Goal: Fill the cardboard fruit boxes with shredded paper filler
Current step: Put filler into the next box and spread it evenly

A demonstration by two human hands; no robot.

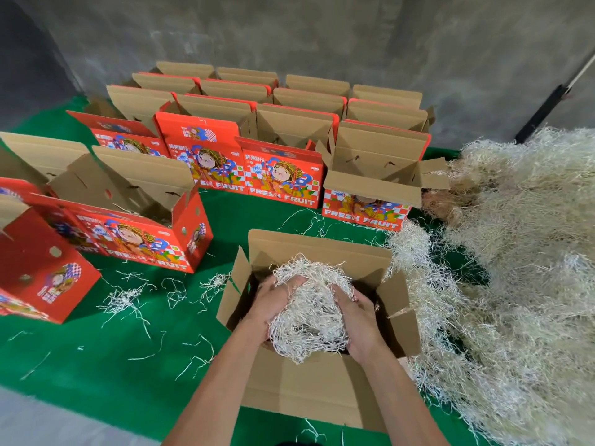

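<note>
1. Shredded paper filler (pixel 309 313) sits as one clump pressed between your two hands, right over the mouth of the open cardboard box (pixel 309 384) nearest you.
2. Your left hand (pixel 273 304) cups the clump's left flank and your right hand (pixel 357 317) cups its right flank; both are clamped on the paper, fingers curled in, palms facing each other.
3. What the coming move turns on: the box's dark interior lies straight below both hands, so the way to go is down, not sideways. Neither hand is nearer; they meet over the middle of the opening.
4. The box's long axis runs across you, left to right, with its flaps standing up around your wrists. I judge that loose strands may snag on those flaps.
5. To the right of your right hand, just beside the box, lies the big filler pile (pixel 515 268) on the green floor covering (pixel 96 358), so that hand is nearer to it.
6. Beyond your hands, farther off, stand the rows of open red fruit boxes (pixel 280 175); most interiors cannot be seen.
</note>
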